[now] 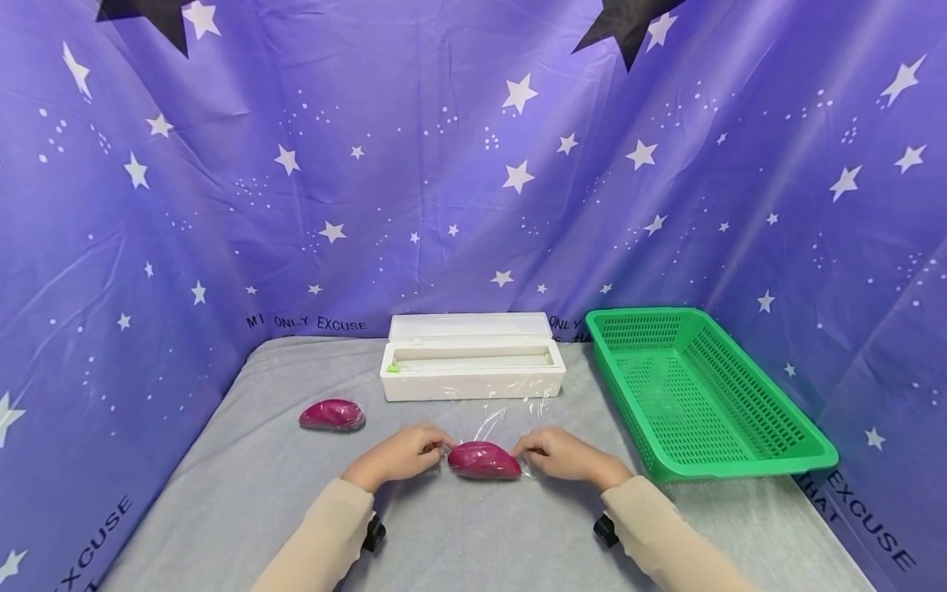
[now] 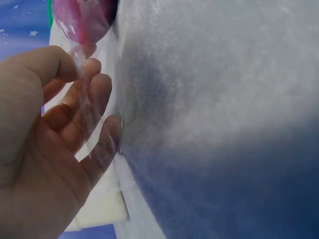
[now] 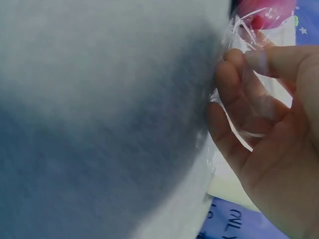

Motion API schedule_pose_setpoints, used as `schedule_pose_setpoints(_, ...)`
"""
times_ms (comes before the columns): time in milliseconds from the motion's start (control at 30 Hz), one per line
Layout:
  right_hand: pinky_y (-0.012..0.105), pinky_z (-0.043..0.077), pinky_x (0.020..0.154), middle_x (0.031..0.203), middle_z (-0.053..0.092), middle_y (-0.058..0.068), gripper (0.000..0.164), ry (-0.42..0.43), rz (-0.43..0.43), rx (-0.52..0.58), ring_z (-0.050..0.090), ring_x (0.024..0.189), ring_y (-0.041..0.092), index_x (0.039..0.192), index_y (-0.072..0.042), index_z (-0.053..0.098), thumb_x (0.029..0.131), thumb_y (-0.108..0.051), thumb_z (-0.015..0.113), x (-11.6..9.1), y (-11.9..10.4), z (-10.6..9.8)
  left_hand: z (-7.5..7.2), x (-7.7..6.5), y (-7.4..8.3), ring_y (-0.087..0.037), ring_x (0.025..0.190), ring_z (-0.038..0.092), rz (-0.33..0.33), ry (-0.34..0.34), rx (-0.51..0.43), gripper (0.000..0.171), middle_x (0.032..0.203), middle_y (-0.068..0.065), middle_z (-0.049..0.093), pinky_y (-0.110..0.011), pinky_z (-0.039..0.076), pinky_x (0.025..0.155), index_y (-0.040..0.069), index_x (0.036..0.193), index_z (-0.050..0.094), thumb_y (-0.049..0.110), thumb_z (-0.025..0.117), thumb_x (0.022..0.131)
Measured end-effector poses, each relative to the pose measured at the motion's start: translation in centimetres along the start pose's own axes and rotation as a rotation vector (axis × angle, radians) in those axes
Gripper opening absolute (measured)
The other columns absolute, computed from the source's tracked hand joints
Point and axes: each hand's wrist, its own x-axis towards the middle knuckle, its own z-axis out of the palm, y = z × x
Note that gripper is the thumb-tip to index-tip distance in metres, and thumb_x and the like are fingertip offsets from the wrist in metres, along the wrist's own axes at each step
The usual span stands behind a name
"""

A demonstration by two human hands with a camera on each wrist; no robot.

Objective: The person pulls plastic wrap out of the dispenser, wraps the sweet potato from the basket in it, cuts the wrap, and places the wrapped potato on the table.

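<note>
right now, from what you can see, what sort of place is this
Probably a small indoor booth for tabletop work: a starry purple cloth hangs behind and on both sides of a grey-covered table that holds a green basket.

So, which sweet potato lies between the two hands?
The sweet potato in front of the white film dispenser, left hand and right hand at its ends; the other sweet potato lies farther left, untouched.
</note>
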Motion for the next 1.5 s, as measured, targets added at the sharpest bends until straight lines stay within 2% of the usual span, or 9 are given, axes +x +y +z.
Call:
schedule_pose_setpoints(233,0.032,0.053,0.081,0.094,0.07,-0.003,0.027,0.007,0.014,0.03,0.06,0.086,0.007,0.102,-0.013,0.076,0.093,0.004,0.057,0.2,0.3,0.4,0.0,0.0,0.1,-0.011,0.088,0.059,-0.012,0.016,0.026,0.029,0.096,0.002,0.065,-0.033,0.052,0.082,0.006,0.116,0.072,0.0,0.056,0.093)
schedule_pose_setpoints(333,0.033,0.053,0.082,0.095,0.07,-0.003,0.027,0.003,0.026,0.034,0.061,0.088,0.008,0.103,-0.013,0.076,0.094,0.003,0.057,0.2,0.5,0.5,-0.3,0.0,1.0,-0.018,0.103,0.062,-0.005,0.064,0.081,0.034,0.11,-0.003,0.068,-0.039,0.051,0.093,0.008,0.122,0.07,0.001,0.056,0.092)
schedule_pose_setpoints(500,0.032,0.053,0.082,0.093,0.069,-0.004,0.025,-0.002,0.037,0.045,0.061,0.088,0.007,0.104,-0.012,0.076,0.094,0.001,0.057,0.1,0.5,0.4,-0.5,0.6,3.1,-0.02,0.119,0.059,0.099,0.166,0.119,0.03,0.123,-0.001,0.068,-0.04,0.045,0.104,0.013,0.123,0.071,0.007,0.062,0.095)
schedule_pose_setpoints(633,0.033,0.053,0.083,0.096,0.071,-0.004,0.024,-0.004,0.034,0.05,0.062,0.09,0.008,0.104,-0.013,0.076,0.095,-0.001,0.058,-0.1,0.4,0.3,-0.2,1.1,4.6,-0.013,0.111,0.061,0.156,0.132,0.175,0.023,0.116,0.004,0.07,-0.032,0.047,0.101,0.016,0.117,0.074,0.02,0.07,0.094)
schedule_pose_setpoints(767,0.031,0.053,0.079,0.09,0.069,-0.005,0.023,-0.015,0.067,0.077,0.06,0.083,0.006,0.106,-0.012,0.075,0.096,-0.002,0.057,-0.1,0.4,0.2,0.1,1.4,4.8,-0.012,0.111,0.06,0.122,0.086,0.216,0.029,0.117,0.005,0.069,-0.029,0.047,0.1,0.016,0.119,0.073,0.028,0.074,0.092)
schedule_pose_setpoints(1067,0.029,0.051,0.07,0.083,0.066,-0.004,0.02,0.011,0.102,0.113,0.055,0.071,0.003,0.111,-0.007,0.072,0.098,-0.005,0.056,-1.0,0.8,-0.7,0.7,1.5,3.9,-0.013,0.112,0.061,0.076,0.077,0.216,0.041,0.118,0.004,0.068,-0.032,0.047,0.101,0.015,0.124,0.071,0.034,0.078,0.088)
schedule_pose_setpoints(1267,0.039,0.054,0.088,0.106,0.071,0.003,0.019,0.149,0.112,0.057,0.064,0.097,0.014,0.114,-0.006,0.071,0.097,-0.006,0.061,-1.2,-0.1,-1.1,1.1,1.6,3.5,-0.017,0.119,0.058,0.01,0.055,0.195,0.056,0.125,0.001,0.065,-0.037,0.044,0.105,0.015,0.132,0.066,0.035,0.083,0.083)
schedule_pose_setpoints(1400,0.045,0.054,0.091,0.113,0.069,0.006,0.023,0.185,0.087,0.083,0.065,0.105,0.023,0.117,-0.006,0.069,0.094,-0.008,0.067,-0.5,-1.2,-0.4,1.2,1.9,3.4,-0.017,0.118,0.058,-0.026,0.049,0.181,0.061,0.126,0.0,0.064,-0.038,0.045,0.105,0.016,0.133,0.065,0.035,0.086,0.079)
schedule_pose_setpoints(1500,0.046,0.053,0.093,0.115,0.068,0.004,0.03,0.192,0.077,0.07,0.064,0.107,0.023,0.12,-0.008,0.068,0.092,-0.018,0.074,0.2,-1.7,0.4,1.3,2.2,3.2,-0.017,0.116,0.059,-0.036,0.052,0.171,0.062,0.125,-0.001,0.064,-0.037,0.046,0.103,0.015,0.132,0.065,0.034,0.088,0.077)
